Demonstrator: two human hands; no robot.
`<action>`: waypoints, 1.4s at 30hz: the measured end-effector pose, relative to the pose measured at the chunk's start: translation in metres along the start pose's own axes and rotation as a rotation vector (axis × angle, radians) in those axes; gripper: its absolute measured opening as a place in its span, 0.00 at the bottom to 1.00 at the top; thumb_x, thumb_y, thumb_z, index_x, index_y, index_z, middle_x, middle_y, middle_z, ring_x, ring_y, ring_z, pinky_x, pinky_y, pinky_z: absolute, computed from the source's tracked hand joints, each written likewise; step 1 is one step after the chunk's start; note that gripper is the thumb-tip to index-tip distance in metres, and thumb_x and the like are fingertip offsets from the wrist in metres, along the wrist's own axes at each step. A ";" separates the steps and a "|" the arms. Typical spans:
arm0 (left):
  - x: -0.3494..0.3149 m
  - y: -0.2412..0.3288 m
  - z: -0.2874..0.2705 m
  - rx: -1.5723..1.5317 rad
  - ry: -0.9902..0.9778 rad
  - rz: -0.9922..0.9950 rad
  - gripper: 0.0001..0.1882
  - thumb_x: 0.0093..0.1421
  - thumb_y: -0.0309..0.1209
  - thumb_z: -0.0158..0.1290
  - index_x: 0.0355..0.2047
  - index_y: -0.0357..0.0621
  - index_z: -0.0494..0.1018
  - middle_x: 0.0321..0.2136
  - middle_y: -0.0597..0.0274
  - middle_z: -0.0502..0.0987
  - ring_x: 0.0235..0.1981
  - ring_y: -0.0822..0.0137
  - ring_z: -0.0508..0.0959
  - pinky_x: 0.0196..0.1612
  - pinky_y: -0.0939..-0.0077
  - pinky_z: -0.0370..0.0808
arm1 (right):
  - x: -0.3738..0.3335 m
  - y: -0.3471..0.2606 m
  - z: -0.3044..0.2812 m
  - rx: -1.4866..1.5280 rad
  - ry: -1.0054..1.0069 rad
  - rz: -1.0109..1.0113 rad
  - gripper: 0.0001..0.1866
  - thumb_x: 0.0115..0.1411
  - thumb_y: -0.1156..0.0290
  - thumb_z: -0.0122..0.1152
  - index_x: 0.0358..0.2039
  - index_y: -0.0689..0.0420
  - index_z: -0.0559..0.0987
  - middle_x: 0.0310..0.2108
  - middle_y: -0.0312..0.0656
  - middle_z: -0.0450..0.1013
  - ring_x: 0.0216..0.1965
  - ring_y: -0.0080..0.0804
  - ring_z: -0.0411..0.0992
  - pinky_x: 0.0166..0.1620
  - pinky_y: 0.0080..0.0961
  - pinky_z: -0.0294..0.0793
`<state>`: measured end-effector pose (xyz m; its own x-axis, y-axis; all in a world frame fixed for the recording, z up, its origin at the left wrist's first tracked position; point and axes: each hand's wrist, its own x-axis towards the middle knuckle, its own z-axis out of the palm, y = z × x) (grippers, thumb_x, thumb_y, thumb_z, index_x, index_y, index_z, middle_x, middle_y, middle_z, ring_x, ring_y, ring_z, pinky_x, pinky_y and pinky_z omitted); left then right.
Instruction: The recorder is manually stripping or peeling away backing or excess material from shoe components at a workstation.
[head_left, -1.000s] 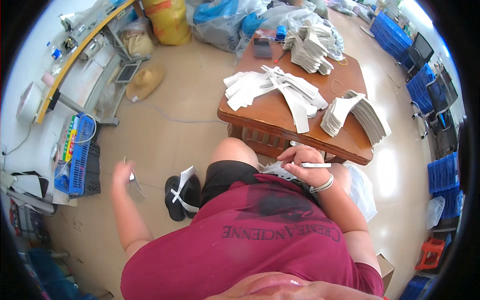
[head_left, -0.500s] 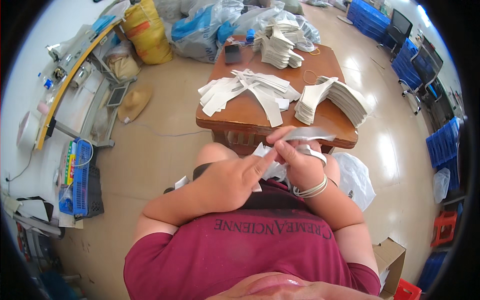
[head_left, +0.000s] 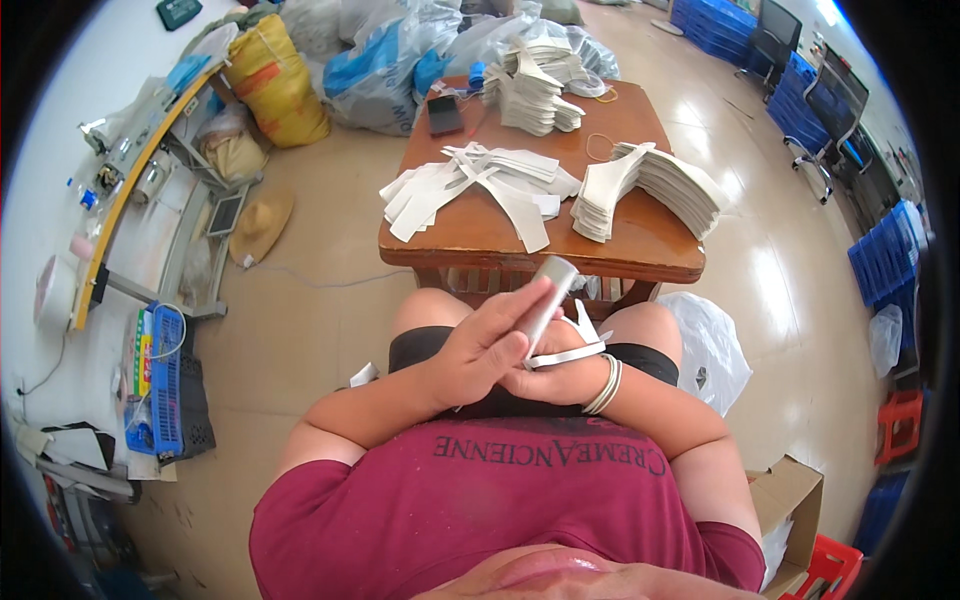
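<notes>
Above my lap my two hands meet around a pale grey, smooth curved piece (head_left: 546, 298). My left hand (head_left: 490, 340) is closed on its near side, thumb and fingers along it. My right hand (head_left: 560, 378) is closed at its lower end, its fingers partly hidden behind the piece and the left hand. A narrow white strip (head_left: 568, 355) lies across the right hand, with a pointed white end sticking up beyond it. Pale bands (head_left: 604, 388) circle my right wrist. On the wooden table (head_left: 450, 238) ahead lie a fanned pile of white cut pieces (head_left: 475, 185) and a neat curved stack (head_left: 650, 185).
Another white stack (head_left: 538, 90) and a dark flat object (head_left: 445, 115) occupy the table's far end. A clear plastic bag (head_left: 708, 345) lies beside my right leg. Behind my right arm stands a cardboard box (head_left: 800, 505). A blue basket (head_left: 158, 380) and straw hat (head_left: 262, 225) are at left.
The pale piece has swung from lying sideways to pointing up and away. My left hand has moved onto it, and my right hand has shifted lower and nearer my body.
</notes>
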<state>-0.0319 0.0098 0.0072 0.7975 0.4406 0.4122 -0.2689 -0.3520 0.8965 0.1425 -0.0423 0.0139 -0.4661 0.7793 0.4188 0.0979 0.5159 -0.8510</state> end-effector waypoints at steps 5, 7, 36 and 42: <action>-0.001 0.006 0.002 0.101 0.445 0.019 0.24 0.72 0.31 0.40 0.65 0.35 0.58 0.62 0.54 0.66 0.54 0.71 0.70 0.56 0.77 0.66 | 0.011 -0.005 0.008 0.054 0.235 0.011 0.07 0.53 0.75 0.66 0.24 0.59 0.75 0.33 0.43 0.74 0.33 0.34 0.74 0.37 0.29 0.75; -0.003 0.003 0.002 0.007 0.530 -0.010 0.23 0.72 0.30 0.39 0.65 0.35 0.58 0.61 0.55 0.66 0.54 0.72 0.70 0.56 0.78 0.66 | 0.015 0.002 0.012 -0.039 0.391 -0.101 0.12 0.50 0.77 0.70 0.21 0.58 0.72 0.35 0.45 0.73 0.31 0.35 0.74 0.34 0.28 0.75; 0.002 -0.025 0.006 0.184 0.674 0.065 0.23 0.74 0.35 0.35 0.63 0.33 0.60 0.58 0.53 0.68 0.51 0.71 0.70 0.54 0.76 0.67 | 0.018 0.008 0.015 -0.040 0.466 -0.004 0.15 0.51 0.81 0.68 0.19 0.56 0.68 0.33 0.43 0.77 0.31 0.31 0.76 0.32 0.26 0.74; 0.005 -0.019 0.005 0.346 0.704 0.094 0.22 0.73 0.33 0.38 0.61 0.31 0.61 0.54 0.49 0.70 0.50 0.65 0.72 0.53 0.73 0.67 | 0.020 0.015 0.022 -0.044 0.504 0.036 0.13 0.51 0.83 0.64 0.20 0.57 0.68 0.32 0.43 0.77 0.29 0.31 0.74 0.33 0.25 0.73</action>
<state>-0.0197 0.0144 -0.0086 0.2195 0.7745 0.5933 -0.0428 -0.5999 0.7989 0.1154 -0.0272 0.0029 0.0191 0.8662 0.4994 0.1481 0.4915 -0.8582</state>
